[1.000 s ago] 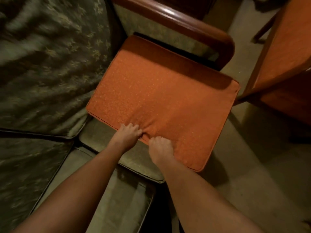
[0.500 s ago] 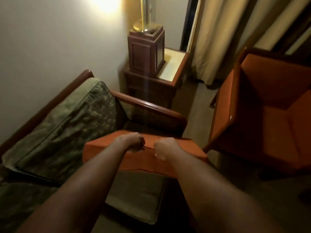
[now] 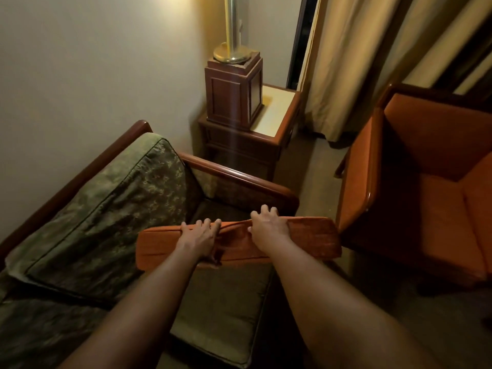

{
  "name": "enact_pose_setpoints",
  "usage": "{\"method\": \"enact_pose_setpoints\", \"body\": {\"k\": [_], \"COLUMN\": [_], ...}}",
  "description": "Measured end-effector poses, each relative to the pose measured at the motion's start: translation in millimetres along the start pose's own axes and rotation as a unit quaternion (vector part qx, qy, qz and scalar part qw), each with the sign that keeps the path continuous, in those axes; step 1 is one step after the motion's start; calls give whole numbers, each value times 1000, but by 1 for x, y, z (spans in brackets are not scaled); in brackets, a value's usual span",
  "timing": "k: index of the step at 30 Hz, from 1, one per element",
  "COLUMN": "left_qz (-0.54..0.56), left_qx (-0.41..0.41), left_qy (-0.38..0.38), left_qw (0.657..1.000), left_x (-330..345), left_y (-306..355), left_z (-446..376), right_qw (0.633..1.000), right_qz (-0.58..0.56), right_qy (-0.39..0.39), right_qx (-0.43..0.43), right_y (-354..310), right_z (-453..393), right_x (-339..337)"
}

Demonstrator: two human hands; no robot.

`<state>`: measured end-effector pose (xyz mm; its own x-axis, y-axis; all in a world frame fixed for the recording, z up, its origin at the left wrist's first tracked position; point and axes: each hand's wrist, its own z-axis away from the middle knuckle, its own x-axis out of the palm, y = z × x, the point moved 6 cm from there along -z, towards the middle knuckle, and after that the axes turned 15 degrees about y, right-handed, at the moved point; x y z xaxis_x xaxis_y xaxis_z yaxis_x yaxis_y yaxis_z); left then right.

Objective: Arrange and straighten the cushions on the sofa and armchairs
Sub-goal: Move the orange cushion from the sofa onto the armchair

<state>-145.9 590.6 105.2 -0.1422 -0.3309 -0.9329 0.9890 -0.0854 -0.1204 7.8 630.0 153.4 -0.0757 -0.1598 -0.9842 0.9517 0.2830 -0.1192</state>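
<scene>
I hold an orange cushion (image 3: pixel 311 239) edge-on above the right end of the green sofa. My left hand (image 3: pixel 200 235) grips its near edge left of centre, fingers over the top. My right hand (image 3: pixel 267 226) grips the same edge just to the right, fingers spread over the top. The fabric bunches between the two hands. Under the cushion lies the sofa's olive seat cushion (image 3: pixel 226 310). A green patterned back cushion (image 3: pixel 106 211) leans against the sofa back on the left. An orange armchair (image 3: pixel 431 182) stands to the right.
The sofa's wooden armrest (image 3: pixel 239 177) runs just beyond the held cushion. Behind it a side table (image 3: pixel 277 113) carries a wooden lamp base (image 3: pixel 234 89) with a brass pole. Beige curtains (image 3: pixel 346 62) hang at the back. A strip of carpet (image 3: pixel 316 166) separates sofa and armchair.
The orange cushion lay flat on the sofa seat with both hands pinching its near edge; it has been lifted and tipped edge-on. My view has risen to take in the room.
</scene>
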Motion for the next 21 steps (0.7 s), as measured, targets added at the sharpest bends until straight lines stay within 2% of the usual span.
{"method": "enact_pose_setpoints", "body": {"k": [2,5,8,10,12,17,21], "left_qz": [5,5,-15,-24,-33,-9,10], "left_qx": [-11,-14,6,25,39,54,91], "left_qy": [21,22,15,34,41,6,-15], "left_qw": [1000,1000,1000,999,998,999,996], "left_x": [0,6,14,15,13,-2,-31], "left_y": [2,4,9,13,16,36,77], "left_z": [-2,-3,-7,-12,-13,-6,-6], "right_qw": [998,990,985,990,989,990,993], "right_qz": [-13,67,129,114,104,58,36], "right_qy": [-55,-101,-73,-47,-29,-29,-25], "right_qx": [-19,-75,-84,-72,-96,-124,-106], "right_y": [2,8,10,13,14,33,76], "right_z": [6,16,23,22,20,27,46], "right_x": [15,36,46,52,53,40,22]}}
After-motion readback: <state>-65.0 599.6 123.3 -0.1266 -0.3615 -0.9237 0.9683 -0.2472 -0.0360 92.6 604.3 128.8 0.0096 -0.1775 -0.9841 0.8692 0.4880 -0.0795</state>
